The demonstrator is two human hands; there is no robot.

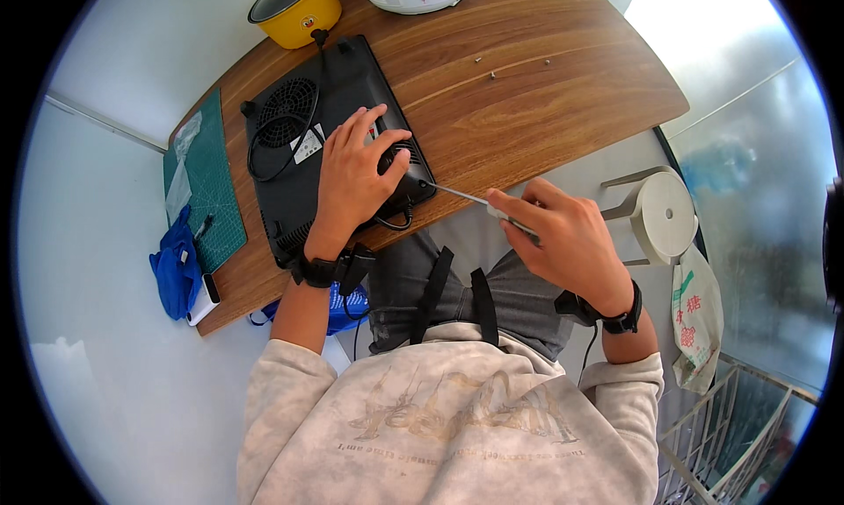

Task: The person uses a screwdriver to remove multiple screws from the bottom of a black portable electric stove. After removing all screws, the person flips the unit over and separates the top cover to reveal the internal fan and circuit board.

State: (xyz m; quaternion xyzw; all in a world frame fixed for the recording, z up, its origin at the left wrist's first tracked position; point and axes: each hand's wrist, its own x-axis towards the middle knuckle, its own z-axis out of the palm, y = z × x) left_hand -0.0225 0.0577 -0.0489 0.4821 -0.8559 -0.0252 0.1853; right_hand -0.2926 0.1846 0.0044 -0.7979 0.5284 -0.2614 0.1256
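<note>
A black induction cooker (330, 145) lies upside down near the front edge of the wooden surface (527, 92) — its round fan grille, pale label and looped power cord facing up. The left hand (352, 175) rests flat on its underside, fingers spread and closed on nothing, while the right hand (563, 237) has its grip wrapped tight around the handle of a screwdriver (466, 196) — the thin shaft reaching the cooker's near right corner. A yellow pot (294, 11) stands just behind the cooker.
</note>
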